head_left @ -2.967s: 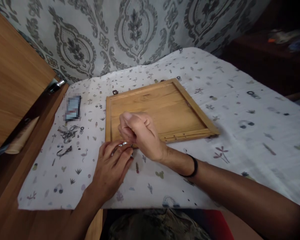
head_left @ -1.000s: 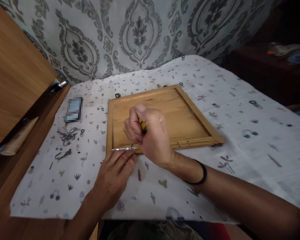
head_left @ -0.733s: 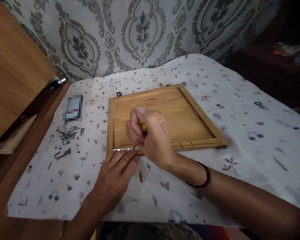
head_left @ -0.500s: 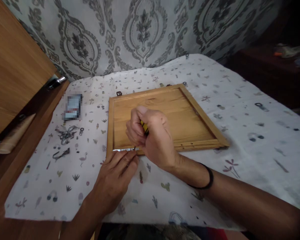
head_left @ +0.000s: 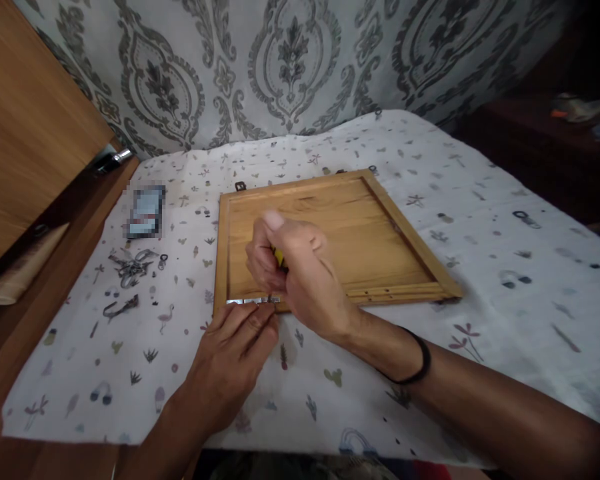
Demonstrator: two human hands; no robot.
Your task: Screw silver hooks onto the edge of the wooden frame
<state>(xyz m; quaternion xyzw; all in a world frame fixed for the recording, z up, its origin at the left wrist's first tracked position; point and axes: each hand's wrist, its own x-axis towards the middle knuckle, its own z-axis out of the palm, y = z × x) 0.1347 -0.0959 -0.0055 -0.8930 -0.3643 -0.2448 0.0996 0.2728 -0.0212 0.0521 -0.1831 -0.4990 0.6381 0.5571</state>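
Note:
A framed wooden panel (head_left: 320, 233) lies on the cloth in front of me. Along its near edge, at the left, is a shiny metal hinge (head_left: 240, 302). The fingers of my left hand (head_left: 230, 360) are pressed together over the hinge and the frame edge, holding it there; the thumb is hidden. My right hand (head_left: 295, 273) is closed around a screwdriver with a yellow and black handle (head_left: 279, 257), held upright with its shaft pointing down at the right end of the hinge. Most of the handle is covered by my fingers.
To the left lie a blurred-out packet or phone (head_left: 146, 212), a pile of small metal hardware (head_left: 133, 267) and a hook-shaped metal piece (head_left: 121, 307). A wooden cabinet side (head_left: 40, 100) rises at the left. Small dark fittings (head_left: 241, 187) show at the panel's far edge.
My right fist has turned slightly and shifted a little left around the screwdriver. My left hand keeps its place on the hinge. The view has shifted slightly.

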